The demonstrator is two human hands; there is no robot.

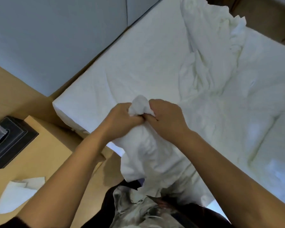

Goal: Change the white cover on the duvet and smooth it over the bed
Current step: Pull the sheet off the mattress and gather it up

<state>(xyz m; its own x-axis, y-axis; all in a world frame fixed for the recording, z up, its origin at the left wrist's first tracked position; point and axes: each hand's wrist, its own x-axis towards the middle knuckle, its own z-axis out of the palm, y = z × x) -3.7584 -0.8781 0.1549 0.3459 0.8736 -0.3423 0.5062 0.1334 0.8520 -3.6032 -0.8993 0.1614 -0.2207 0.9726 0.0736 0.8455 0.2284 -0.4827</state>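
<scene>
A white bed fills the middle and right of the head view. A crumpled white duvet lies across it toward the far right. My left hand and my right hand are side by side, both gripping one bunched corner of white cover fabric that sticks up between them. The rest of that fabric hangs down from my fists toward my body, over the near edge of the bed.
A wooden side table stands at the left, bearing a dark box and a folded white cloth. A pale wall panel rises behind the bed. A brown floor strip shows at the top right.
</scene>
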